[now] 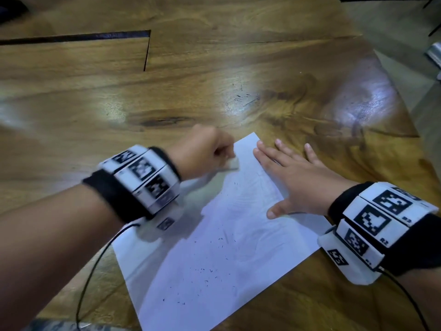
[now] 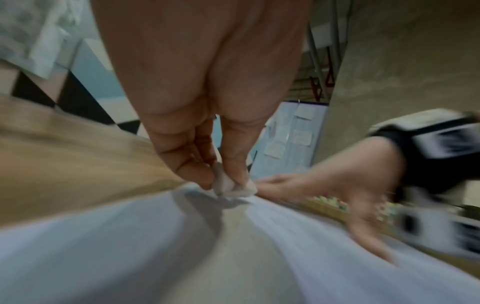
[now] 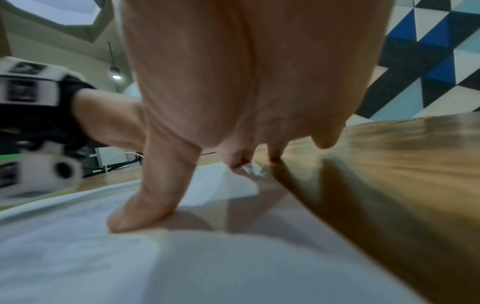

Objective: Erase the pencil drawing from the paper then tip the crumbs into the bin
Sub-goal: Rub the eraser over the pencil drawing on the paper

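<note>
— Two hands are on the sheet?
— Yes. The paper [image 1: 229,237] lies skewed on the wooden table [image 1: 119,96], one corner pointing far.
— And the left hand [image 1: 202,154]?
— It is curled into a fist at the paper's far left edge, thumb and fingers pinching a white eraser [image 2: 231,186] whose tip touches the sheet.
— The right hand [image 1: 296,180]?
— Flat, fingers straight and spread, pressing the paper's far right edge, the outer fingers on the table.
— Any crumbs [image 1: 214,266]?
— Small dark specks scattered over the sheet, a few more on the table [image 1: 243,96] farther off.
</note>
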The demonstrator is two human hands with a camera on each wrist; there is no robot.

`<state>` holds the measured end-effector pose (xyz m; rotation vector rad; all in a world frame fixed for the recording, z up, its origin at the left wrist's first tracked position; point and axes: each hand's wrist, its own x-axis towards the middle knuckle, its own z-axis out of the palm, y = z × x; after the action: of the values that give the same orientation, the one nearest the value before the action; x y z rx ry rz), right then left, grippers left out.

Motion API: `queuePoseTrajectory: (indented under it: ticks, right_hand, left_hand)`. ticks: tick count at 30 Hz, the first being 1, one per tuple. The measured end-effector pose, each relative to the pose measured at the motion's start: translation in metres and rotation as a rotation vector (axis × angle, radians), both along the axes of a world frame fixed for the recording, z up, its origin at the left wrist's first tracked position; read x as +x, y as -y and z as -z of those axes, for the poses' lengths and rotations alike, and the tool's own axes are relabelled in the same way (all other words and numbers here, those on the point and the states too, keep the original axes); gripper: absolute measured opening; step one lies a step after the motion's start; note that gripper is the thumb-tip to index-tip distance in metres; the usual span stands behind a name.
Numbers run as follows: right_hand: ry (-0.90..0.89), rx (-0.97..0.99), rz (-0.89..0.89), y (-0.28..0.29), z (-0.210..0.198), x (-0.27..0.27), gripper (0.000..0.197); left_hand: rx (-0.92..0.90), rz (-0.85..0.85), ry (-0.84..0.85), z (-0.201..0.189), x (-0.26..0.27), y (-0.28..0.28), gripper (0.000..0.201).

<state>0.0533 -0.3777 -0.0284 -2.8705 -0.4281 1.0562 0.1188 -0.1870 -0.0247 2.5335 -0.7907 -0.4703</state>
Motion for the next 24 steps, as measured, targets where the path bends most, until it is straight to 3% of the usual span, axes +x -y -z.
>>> queuePoseTrajectory:
  ticks: [3, 5, 10, 14, 16, 20, 24]
  right_hand:
    - [-0.01, 0.0, 0.009, 0.001, 0.0, 0.0, 0.117]
    - [-0.013, 0.008, 0.012, 0.002, 0.001, 0.0, 0.117]
    - [-0.008, 0.014, 0.009, 0.003, 0.002, 0.0, 0.117]
    - [-0.006, 0.016, 0.013, 0.002, 0.003, 0.001, 0.117]
    - [-0.008, 0.012, 0.011, 0.003, 0.003, 0.001, 0.118]
    - [-0.005, 0.018, 0.009, 0.003, 0.003, 0.001, 0.118]
    - [-0.009, 0.03, 0.015, 0.003, 0.003, 0.001, 0.117]
  left_hand:
    - [0.004, 0.01, 0.05, 0.001, 0.018, 0.022, 0.005]
    - [0.019, 0.024, 0.038, 0.004, 0.013, 0.015, 0.017]
    - [0.189, 0.118, -0.27, 0.0, -0.013, -0.019, 0.01]
    - [0.06, -0.016, -0.012, -0.004, 0.014, 0.004, 0.012]
    - [0.045, -0.028, 0.039, -0.003, 0.017, 0.015, 0.007]
    - [0.017, 0.04, -0.02, 0.006, -0.012, -0.008, 0.017]
    - [0.093, 0.104, -0.168, 0.003, -0.023, -0.022, 0.005]
